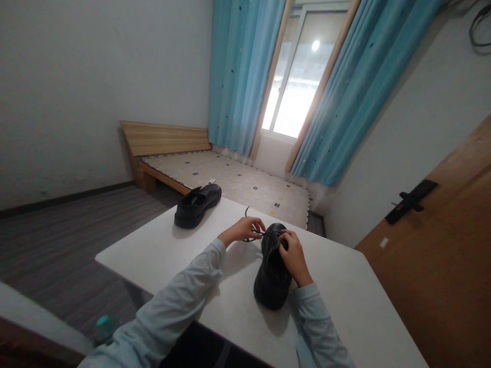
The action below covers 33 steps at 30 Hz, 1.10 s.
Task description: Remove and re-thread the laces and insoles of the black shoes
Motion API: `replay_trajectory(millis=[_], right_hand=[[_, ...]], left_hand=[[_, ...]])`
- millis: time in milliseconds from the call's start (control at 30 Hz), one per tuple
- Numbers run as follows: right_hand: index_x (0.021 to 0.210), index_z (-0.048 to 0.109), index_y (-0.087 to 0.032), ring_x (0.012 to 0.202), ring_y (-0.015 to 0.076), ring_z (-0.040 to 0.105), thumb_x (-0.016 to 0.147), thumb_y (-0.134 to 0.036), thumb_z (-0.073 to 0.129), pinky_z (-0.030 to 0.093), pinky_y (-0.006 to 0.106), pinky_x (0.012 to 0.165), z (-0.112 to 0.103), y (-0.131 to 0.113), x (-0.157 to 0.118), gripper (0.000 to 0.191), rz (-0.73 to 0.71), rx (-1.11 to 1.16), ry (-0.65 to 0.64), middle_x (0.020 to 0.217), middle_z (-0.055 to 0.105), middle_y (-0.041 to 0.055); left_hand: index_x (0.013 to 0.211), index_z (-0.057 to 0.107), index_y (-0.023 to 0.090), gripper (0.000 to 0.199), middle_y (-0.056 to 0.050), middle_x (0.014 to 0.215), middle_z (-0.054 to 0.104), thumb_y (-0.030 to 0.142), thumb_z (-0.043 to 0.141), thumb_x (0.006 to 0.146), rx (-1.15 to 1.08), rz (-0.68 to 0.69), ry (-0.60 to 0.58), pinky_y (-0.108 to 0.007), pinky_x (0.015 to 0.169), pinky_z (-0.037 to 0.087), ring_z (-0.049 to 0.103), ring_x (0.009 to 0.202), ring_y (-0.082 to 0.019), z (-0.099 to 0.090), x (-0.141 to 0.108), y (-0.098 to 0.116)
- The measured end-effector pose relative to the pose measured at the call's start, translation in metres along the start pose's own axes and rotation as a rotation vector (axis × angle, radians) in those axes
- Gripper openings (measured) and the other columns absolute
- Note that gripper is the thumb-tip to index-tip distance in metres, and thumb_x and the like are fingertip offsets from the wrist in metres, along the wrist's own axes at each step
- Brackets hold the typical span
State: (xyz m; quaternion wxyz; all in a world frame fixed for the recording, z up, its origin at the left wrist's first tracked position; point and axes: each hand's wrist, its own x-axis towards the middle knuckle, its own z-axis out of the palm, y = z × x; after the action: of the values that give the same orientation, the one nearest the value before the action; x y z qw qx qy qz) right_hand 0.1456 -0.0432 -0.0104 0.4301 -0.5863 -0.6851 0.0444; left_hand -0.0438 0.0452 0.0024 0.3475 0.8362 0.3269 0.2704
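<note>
A black shoe [270, 283] stands on the white table [337, 296] in front of me, its toe pointing away. My left hand [245, 229] is at the left of its toe end, fingers pinched on a black shoelace [256, 233]. One lace end sticks up beyond that hand. My right hand [293, 253] rests against the right side of the shoe near the lacing, thumb and fingers closed together. What exactly the right fingertips hold is too small to make out. A second black shoe [195, 207] sits apart at the table's far left edge.
Behind the table is a bed [245, 184] with a patterned mattress and wooden headboard. Blue curtains [245, 76] hang by the window. A wooden door [445, 245] with a black handle is at right. A green-capped object [103, 323] is at lower left.
</note>
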Motion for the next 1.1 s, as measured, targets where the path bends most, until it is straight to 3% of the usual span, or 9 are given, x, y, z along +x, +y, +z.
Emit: replay_trajectory(millis=[167, 333, 400, 533, 767, 1100], right_hand=[[0.072, 0.052, -0.02, 0.098, 0.0248, 0.052, 0.08, -0.022, 0.047, 0.04, 0.042, 0.09, -0.007, -0.004, -0.001, 0.01, -0.012, -0.053, 0.108, 0.098, 0.057, 0.0109], [0.074, 0.049, -0.02, 0.097, 0.0253, 0.053, 0.081, -0.026, 0.045, 0.042, 0.044, 0.086, -0.012, -0.008, -0.001, 0.01, 0.022, -0.048, 0.253, 0.097, 0.058, 0.0116], [0.075, 0.049, -0.02, 0.093, 0.0241, 0.055, 0.081, -0.029, 0.046, 0.045, 0.041, 0.081, -0.014, -0.009, -0.001, 0.012, 0.081, 0.033, 0.292, 0.096, 0.06, 0.0113], [0.078, 0.052, -0.019, 0.082, 0.0192, 0.059, 0.08, -0.036, 0.05, 0.049, 0.035, 0.072, -0.024, -0.008, 0.002, 0.018, 0.223, 0.245, 0.393, 0.094, 0.063, 0.0095], [0.082, 0.049, -0.019, 0.068, 0.012, 0.063, 0.075, -0.037, 0.059, 0.052, 0.029, 0.064, -0.048, 0.003, 0.01, 0.022, 0.297, 0.617, 0.639, 0.085, 0.061, 0.0002], [0.079, 0.049, -0.02, 0.061, 0.0092, 0.063, 0.069, -0.032, 0.068, 0.053, 0.028, 0.065, -0.07, 0.016, 0.013, 0.025, 0.314, 0.916, 0.805, 0.074, 0.064, -0.0039]], left_hand=[[0.083, 0.068, 0.017, 0.023, -0.001, 0.079, 0.064, 0.005, 0.059, 0.066, 0.182, 0.013, 0.201, -0.021, 0.068, 0.044, 0.056, 0.068, -0.011, -0.005, 0.0, -0.004], [0.082, 0.067, 0.017, 0.014, -0.003, 0.083, 0.06, 0.011, 0.058, 0.073, 0.216, 0.089, 0.466, -0.025, 0.075, 0.044, 0.055, 0.075, -0.013, -0.007, 0.001, 0.001], [0.088, 0.066, 0.018, 0.013, -0.004, 0.085, 0.06, 0.017, 0.061, 0.076, 0.184, 0.127, 0.513, -0.026, 0.076, 0.044, 0.056, 0.078, -0.014, -0.008, 0.001, 0.003], [0.09, 0.065, 0.018, 0.018, -0.003, 0.083, 0.064, 0.03, 0.063, 0.077, 0.066, 0.158, 0.409, -0.024, 0.073, 0.044, 0.057, 0.077, -0.013, -0.005, 0.001, 0.006], [0.102, 0.061, 0.018, 0.029, -0.001, 0.078, 0.065, 0.024, 0.066, 0.074, -0.08, 0.164, 0.159, -0.02, 0.067, 0.046, 0.059, 0.071, -0.01, 0.004, 0.001, 0.009], [0.091, 0.064, 0.015, 0.014, -0.004, 0.08, 0.069, 0.022, 0.058, 0.082, -0.057, 0.124, 0.22, -0.022, 0.07, 0.046, 0.063, 0.073, -0.012, 0.007, 0.0, 0.015]])
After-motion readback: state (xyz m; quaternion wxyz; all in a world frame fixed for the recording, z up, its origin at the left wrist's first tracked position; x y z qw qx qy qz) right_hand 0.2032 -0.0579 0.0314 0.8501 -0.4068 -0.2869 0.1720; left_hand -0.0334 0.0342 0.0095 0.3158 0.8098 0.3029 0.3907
